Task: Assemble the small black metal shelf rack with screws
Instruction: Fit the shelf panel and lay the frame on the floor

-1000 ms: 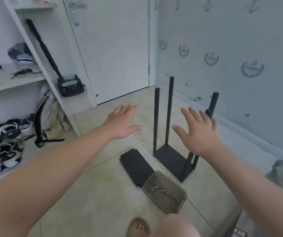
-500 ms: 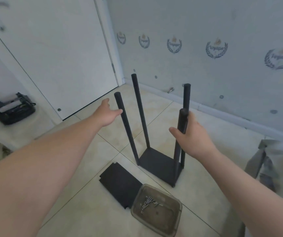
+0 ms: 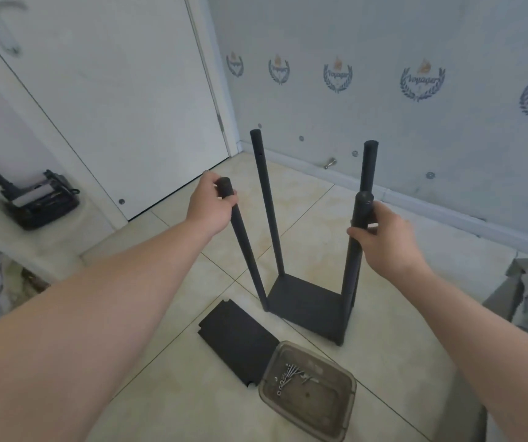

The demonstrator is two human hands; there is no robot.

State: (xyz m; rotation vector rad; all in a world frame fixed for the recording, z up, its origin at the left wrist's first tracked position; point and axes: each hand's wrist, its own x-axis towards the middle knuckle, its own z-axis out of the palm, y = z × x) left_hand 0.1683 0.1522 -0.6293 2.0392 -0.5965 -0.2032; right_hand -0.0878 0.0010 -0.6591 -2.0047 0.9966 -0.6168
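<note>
Your left hand [image 3: 208, 207] grips one near post [image 3: 244, 250] and your right hand [image 3: 384, 240] the other of the rack [image 3: 307, 303] standing on the floor [image 3: 400, 314]; pull unevenly and the posts, apparently braced by one shelf [image 3: 315, 312], could twist loose.

Tiled floor [image 3: 160, 393] bears rack [image 3: 307, 301], loose panel [image 3: 237, 339], screw tray [image 3: 317, 406].

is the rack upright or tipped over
Upright. The rack stands on its base shelf, four posts pointing up; left hand and right hand grip two.
</note>
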